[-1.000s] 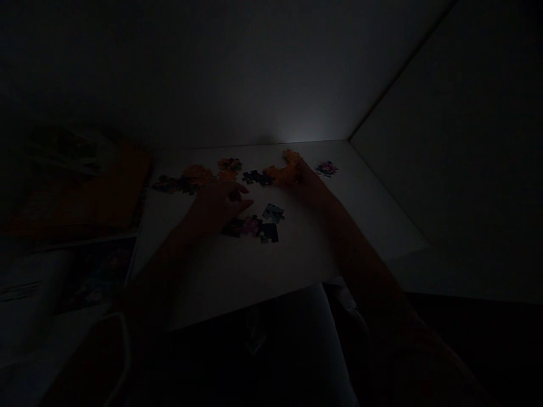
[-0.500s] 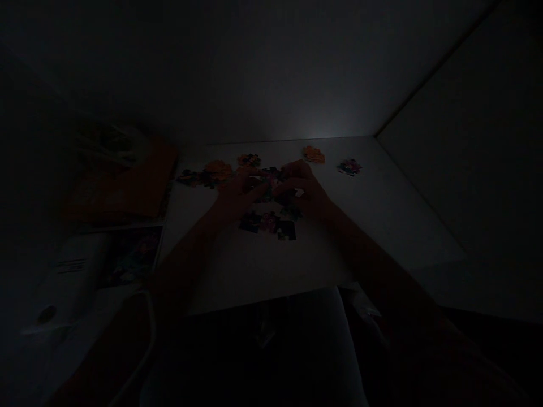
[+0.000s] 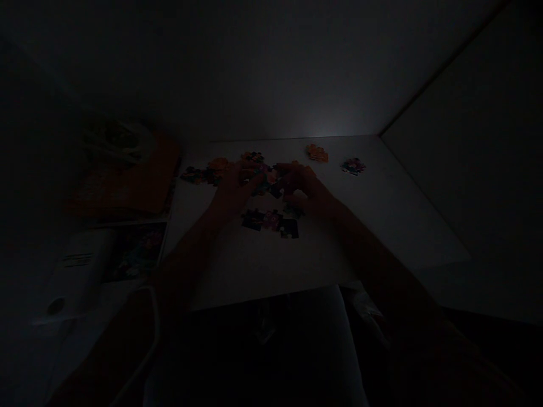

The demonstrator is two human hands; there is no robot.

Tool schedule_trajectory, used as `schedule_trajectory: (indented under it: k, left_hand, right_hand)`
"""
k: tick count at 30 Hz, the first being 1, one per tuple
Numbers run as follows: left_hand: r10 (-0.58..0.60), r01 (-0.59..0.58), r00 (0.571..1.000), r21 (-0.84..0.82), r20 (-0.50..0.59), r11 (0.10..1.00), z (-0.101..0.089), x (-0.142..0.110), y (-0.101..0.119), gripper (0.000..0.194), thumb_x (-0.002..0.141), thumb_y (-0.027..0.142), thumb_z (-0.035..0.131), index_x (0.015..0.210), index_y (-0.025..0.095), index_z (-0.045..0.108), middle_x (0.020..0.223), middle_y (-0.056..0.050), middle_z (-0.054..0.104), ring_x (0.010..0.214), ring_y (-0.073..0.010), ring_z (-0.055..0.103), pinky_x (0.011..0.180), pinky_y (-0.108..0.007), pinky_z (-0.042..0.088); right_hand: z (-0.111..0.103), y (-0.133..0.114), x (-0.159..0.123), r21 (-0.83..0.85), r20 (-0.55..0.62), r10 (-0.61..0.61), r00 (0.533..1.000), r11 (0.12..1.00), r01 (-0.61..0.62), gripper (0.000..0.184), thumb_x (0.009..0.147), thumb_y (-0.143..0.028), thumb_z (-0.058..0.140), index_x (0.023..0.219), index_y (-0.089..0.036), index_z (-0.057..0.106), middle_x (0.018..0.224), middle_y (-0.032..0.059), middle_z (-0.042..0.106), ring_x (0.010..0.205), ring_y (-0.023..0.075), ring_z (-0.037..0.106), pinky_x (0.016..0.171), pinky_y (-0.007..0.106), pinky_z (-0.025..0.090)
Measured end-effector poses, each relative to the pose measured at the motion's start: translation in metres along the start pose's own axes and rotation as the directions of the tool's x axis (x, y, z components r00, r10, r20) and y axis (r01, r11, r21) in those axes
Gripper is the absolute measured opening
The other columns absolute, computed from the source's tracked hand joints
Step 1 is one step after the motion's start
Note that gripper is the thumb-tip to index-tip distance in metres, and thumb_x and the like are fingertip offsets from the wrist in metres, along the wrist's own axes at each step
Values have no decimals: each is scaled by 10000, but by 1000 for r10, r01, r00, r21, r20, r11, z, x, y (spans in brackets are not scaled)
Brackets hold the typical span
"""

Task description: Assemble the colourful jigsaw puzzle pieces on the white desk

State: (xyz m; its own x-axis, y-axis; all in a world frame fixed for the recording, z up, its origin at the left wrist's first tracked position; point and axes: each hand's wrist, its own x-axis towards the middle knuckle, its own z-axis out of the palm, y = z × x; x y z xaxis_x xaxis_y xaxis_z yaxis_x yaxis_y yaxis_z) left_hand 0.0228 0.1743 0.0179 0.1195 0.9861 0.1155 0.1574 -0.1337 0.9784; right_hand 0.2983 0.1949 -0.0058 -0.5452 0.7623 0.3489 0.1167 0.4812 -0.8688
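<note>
The scene is very dark. Joined jigsaw puzzle pieces (image 3: pixel 267 178), with pink, green and dark patches, lie on the white tabletop between my hands. My left hand (image 3: pixel 237 183) has its curved fingers and thumb at the left edge of this section, gripping it. At the right side my right hand (image 3: pixel 309 189) grips the section's edge, thumb and fingers bent around a dark part. Nearer to me lies a short row of joined pieces (image 3: pixel 270 220), and a greenish piece (image 3: pixel 293 210) sits under my right hand. Fingertip contact is hard to make out.
Orange and dark pieces (image 3: pixel 216 168) lie to the left, with a small pile (image 3: pixel 252 157) behind. Farther right are an orange pile (image 3: pixel 317 152) and a multicoloured pile (image 3: pixel 353 165). An orange bag (image 3: pixel 156 181), a printed picture (image 3: pixel 138 251) and a white object (image 3: pixel 78 265) are at left.
My right thumb and fingers have spread farther apart, showing more of the joined section. The whole view has shifted slightly; the piles stay in place.
</note>
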Motion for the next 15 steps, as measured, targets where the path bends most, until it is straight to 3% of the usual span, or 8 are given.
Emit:
schedule_trajectory:
  k: [3,6,10,15]
  left_hand:
    - [5,-5,1000,-1,-30,1000,-3,3,-2,372,1055,405,887,1336,224,725,1234,-107,870,1055,-240,870,899,-362,734]
    - [19,-12,993,56,-119,998,-10,4,-1,402,1059,449,905,1350,243,721,1243,-100,858,1075,-233,856,852,-315,715]
    - [-38,51,974,50,-223,997,-18,4,4,496,1069,556,902,1411,254,706,1118,-79,826,808,-187,759,600,-260,612]
    - [-81,79,960,-18,-269,997,-19,6,6,565,1028,663,938,1325,245,701,1024,-51,792,718,-164,697,545,-245,589]
  right_hand:
    - [2,1,4,56,-56,54,997,997,-51,627,1053,-712,892,1559,-373,743,1224,47,804,946,221,808,815,371,736]
    - [1,2,7,74,-101,102,990,993,-95,604,1003,-759,917,1434,-362,769,1186,38,796,938,230,800,775,378,738]
    - [-3,2,8,66,-140,147,979,988,-138,626,952,-787,940,1364,-345,779,1176,45,821,945,237,800,777,383,736]
    - [-7,0,8,77,-155,135,979,989,-124,591,934,-806,946,1227,-317,789,1113,31,808,835,195,758,742,370,714]
